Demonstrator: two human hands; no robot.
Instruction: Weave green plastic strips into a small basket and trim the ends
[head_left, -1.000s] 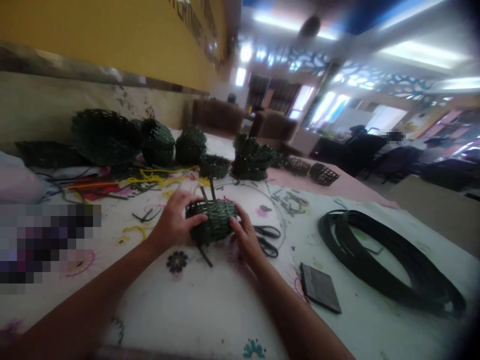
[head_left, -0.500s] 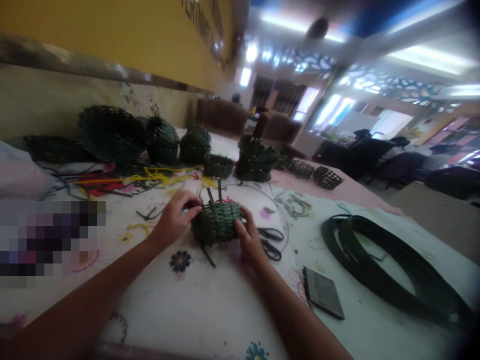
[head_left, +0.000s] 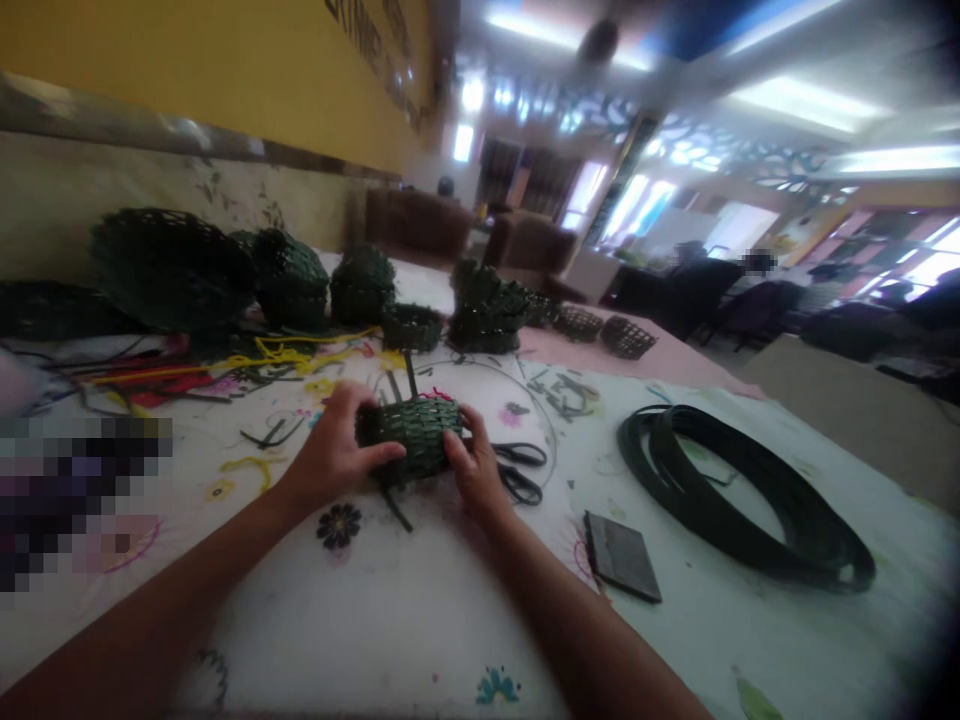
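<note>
A small dark green woven basket [head_left: 424, 435] is held between both hands above the white flowered cloth. My left hand [head_left: 337, 445] grips its left side, the thumb stretched across the front. On the right side, my right hand [head_left: 474, 460] holds it with thumb and fingers. Loose strip ends stick up from the basket's top, and one hangs below it. Black-handled scissors [head_left: 521, 470] lie just right of my right hand, their blades hidden.
Finished-looking green baskets [head_left: 487, 310] stand along the back. Yellow strands [head_left: 300, 355] and scraps lie at the back left. To the right are a coil of dark strip [head_left: 750, 500] and a flat grey block [head_left: 622, 555].
My left thumb has moved from near the basket's upper edge down onto its front, and the left hand now wraps its side. The whole view has shifted slightly.
</note>
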